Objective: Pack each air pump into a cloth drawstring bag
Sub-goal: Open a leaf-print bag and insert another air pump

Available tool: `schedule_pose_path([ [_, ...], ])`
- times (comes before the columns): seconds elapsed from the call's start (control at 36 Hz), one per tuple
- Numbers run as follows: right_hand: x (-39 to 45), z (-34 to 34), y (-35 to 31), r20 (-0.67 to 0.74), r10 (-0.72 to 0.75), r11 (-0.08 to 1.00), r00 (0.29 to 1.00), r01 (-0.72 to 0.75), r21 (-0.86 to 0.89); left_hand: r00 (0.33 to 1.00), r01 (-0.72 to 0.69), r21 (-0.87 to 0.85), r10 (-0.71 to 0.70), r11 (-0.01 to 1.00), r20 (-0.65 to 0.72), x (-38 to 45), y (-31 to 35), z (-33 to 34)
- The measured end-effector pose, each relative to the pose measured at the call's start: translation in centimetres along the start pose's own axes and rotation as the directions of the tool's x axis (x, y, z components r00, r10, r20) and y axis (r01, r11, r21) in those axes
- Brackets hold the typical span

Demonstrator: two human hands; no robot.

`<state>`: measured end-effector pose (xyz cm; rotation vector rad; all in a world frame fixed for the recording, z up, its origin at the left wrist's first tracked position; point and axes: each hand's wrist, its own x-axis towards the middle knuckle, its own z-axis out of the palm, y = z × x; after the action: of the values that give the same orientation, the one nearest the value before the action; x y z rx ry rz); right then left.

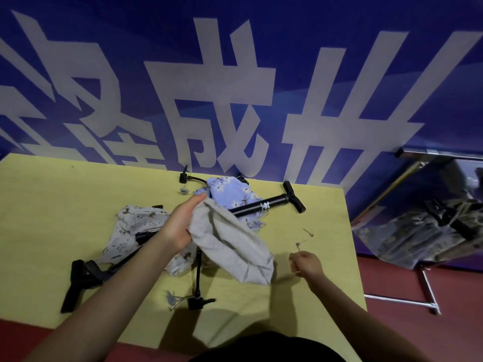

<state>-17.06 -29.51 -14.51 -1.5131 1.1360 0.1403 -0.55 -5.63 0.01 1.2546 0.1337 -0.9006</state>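
Note:
My left hand (180,226) grips a plain grey cloth bag (235,246) by its upper edge and holds it above the yellow table (52,199). My right hand (307,263) hovers to the right of the bag with its fingers curled, pinching a small metal needle (298,247). One black air pump (269,203) lies at the back on a blue floral bag (230,192). A second black pump (104,267) lies at the left, partly under a white patterned bag (130,231). Its hose (198,273) runs down to a black nozzle head (200,301).
Another small metal needle (308,232) lies on the table right of the bags. Small clear plastic adapters (173,300) rest near the front hose end, others (183,190) near the back hose. A blue banner wall stands behind. A metal rack (428,296) stands on the red floor at right.

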Motion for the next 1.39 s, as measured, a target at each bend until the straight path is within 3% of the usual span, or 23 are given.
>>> schedule_pose_path([
  [0.14,2.7,-2.7,1.5,-0.104,-0.079,0.959,0.991,0.047,-0.278,0.988,0.074,0.029,-0.070,0.997,-0.135,2.0,-1.4,0.9],
  [0.44,4.5,-2.7,0.7,-0.041,-0.207,0.851,0.977,0.159,-0.501,0.976,0.172,0.127,-0.152,0.977,-0.153,6.1,-3.0,4.9],
  [0.64,6.0,-1.8,1.7,-0.078,-0.248,0.754,0.966,0.141,-0.641,0.976,0.197,0.144,-0.180,0.970,-0.120,7.3,-2.9,5.2],
  [0.86,5.4,-1.9,2.2,0.084,-0.305,0.589,0.949,0.258,-0.766,0.973,0.189,0.082,-0.176,0.979,-0.148,7.7,-3.5,4.7],
  [1.0,5.0,-2.7,2.6,0.090,-0.328,0.688,0.940,0.303,-0.659,0.980,0.152,0.061,-0.143,0.986,-0.136,6.4,-3.6,4.0],
  [1.11,3.8,-2.5,2.0,0.014,-0.330,0.845,0.944,0.302,-0.442,0.989,0.123,0.076,-0.116,0.990,-0.091,4.8,-3.4,3.7],
  [1.19,2.1,-1.5,0.4,-0.005,-0.349,0.904,0.937,0.335,-0.264,0.994,0.090,0.087,-0.084,0.992,-0.072,3.8,-3.5,3.6],
  [1.28,-0.9,-0.2,-2.0,0.021,-0.478,0.873,0.878,0.478,-0.092,0.996,0.042,0.060,-0.037,0.997,-0.081,2.8,-3.6,4.1],
  [1.39,-5.7,2.5,-4.5,0.087,-0.658,0.753,0.748,0.651,0.099,0.994,0.006,0.006,-0.006,1.000,-0.113,1.6,-3.6,4.0],
])
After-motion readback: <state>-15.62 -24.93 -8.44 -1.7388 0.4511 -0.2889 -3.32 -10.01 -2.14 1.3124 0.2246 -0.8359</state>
